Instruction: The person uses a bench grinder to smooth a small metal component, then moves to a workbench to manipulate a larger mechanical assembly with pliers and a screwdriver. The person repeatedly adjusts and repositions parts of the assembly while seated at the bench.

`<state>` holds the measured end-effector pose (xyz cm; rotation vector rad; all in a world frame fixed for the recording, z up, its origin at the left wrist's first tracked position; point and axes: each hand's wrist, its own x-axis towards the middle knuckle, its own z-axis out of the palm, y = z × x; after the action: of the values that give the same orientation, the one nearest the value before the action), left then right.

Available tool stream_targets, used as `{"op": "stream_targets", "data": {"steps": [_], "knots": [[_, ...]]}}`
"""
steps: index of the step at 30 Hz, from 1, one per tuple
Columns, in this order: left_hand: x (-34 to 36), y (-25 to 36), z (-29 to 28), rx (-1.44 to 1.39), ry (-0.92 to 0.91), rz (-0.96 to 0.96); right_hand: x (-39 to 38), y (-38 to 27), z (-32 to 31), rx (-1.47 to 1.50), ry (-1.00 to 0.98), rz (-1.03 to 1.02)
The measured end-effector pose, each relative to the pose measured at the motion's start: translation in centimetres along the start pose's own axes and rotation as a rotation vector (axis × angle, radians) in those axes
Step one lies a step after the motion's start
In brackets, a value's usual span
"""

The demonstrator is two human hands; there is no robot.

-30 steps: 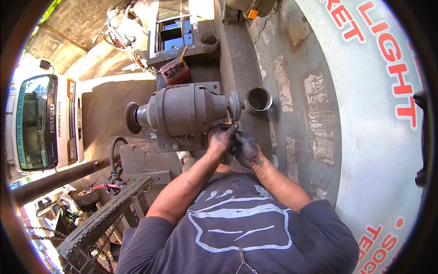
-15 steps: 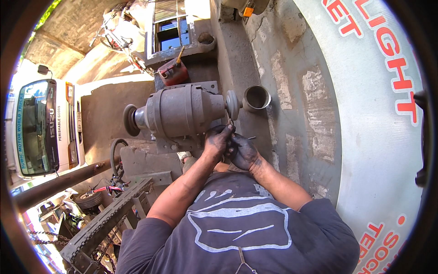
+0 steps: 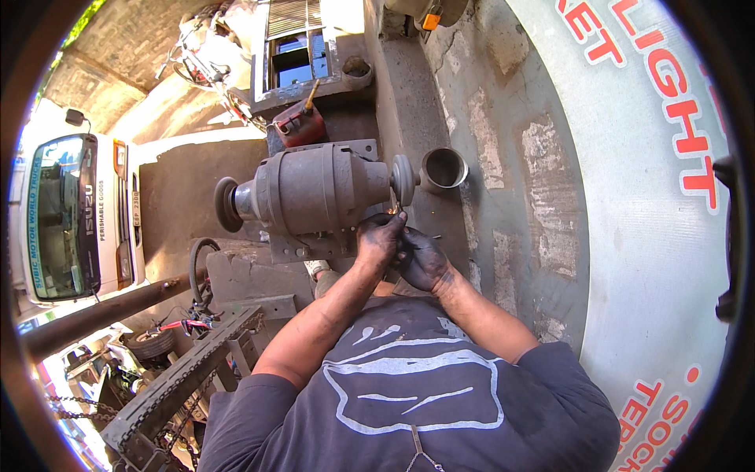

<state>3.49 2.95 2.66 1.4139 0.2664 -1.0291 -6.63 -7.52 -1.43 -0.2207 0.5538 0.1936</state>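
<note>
A grey bench grinder [image 3: 314, 193] stands on a concrete stand, with a grinding wheel at each end. My left hand [image 3: 379, 240] and my right hand [image 3: 423, 259], both black with grime, meet just below the right wheel [image 3: 404, 179]. Together they pinch a small thin metal piece [image 3: 398, 211] whose tip touches the wheel's lower edge. A few tiny sparks show at that spot. How much of the piece lies inside my fingers is hidden.
A short metal cup [image 3: 443, 169] sits right of the grinder by a painted wall [image 3: 629, 197]. A red fuel can [image 3: 299, 124] stands behind. A white truck [image 3: 75, 212] is parked left; a dark pipe [image 3: 102, 311], chain and machine frame [image 3: 173, 385] lie lower left.
Both hands have crept up slightly toward the right wheel, bringing the small piece against its edge. The grinder has not moved.
</note>
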Motion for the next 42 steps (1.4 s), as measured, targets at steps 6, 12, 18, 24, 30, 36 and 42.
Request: {"op": "stream_targets", "data": {"steps": [6,12,18,24,30,36,42], "knots": [[-0.2,-0.3,-0.1,0.050,-0.009,0.106,-0.5,-0.2,1.0,-0.080,0.047,-0.037],[-2.4,-1.6,-2.0,0.316,-0.097,0.790,-2.7,-0.2,2.2,-0.370,0.068,-0.135],[-3.9,-1.4,-2.9,0.327,-0.121,0.882,-3.5,0.1,3.4,-0.396,0.017,-0.129],[-5.8,-1.4,-3.7,0.375,-0.046,0.976,-3.4,1.1,4.4,-0.448,-0.028,-0.131],[-7.6,-2.6,-5.5,0.256,0.062,0.948,-2.7,2.3,5.2,-0.785,-0.082,-0.090],[-10.7,-6.3,-12.6,0.209,0.265,0.646,0.9,5.9,3.3,-1.000,0.153,0.073],[-17.6,-11.9,-24.3,0.342,0.668,0.607,10.2,12.9,-1.1,-0.769,0.238,0.135]]}}
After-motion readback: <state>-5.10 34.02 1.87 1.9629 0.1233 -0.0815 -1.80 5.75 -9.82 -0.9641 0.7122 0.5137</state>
